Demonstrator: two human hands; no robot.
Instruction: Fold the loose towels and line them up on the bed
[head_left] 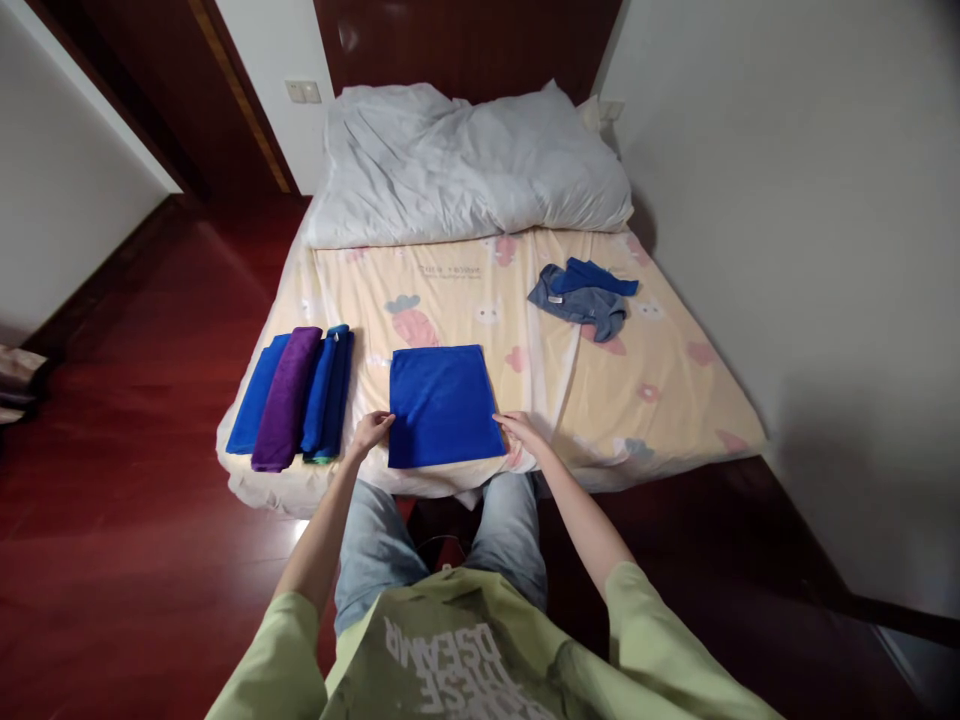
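A square blue towel [446, 405] lies flat on the bed, close to its front edge. My left hand [371, 432] pinches the towel's left edge between thumb and fingers. On the opposite side, my right hand [520, 431] pinches the right edge at about the same height. To the left of my left hand sit folded cloths: a blue one [259, 400], a rolled or folded purple towel [288, 400] partly on top of it, and more narrow blue folds [330, 395] with a bit of green at the bottom.
Toward the back right of the bed [637, 400] is a crumpled heap with a grey-blue cloth [589, 308] and a blue cloth [592, 276]. A large white quilt or pillow [472, 170] lies across the head end, against the dark headboard [465, 45]. A wall [787, 200] stands to the right.
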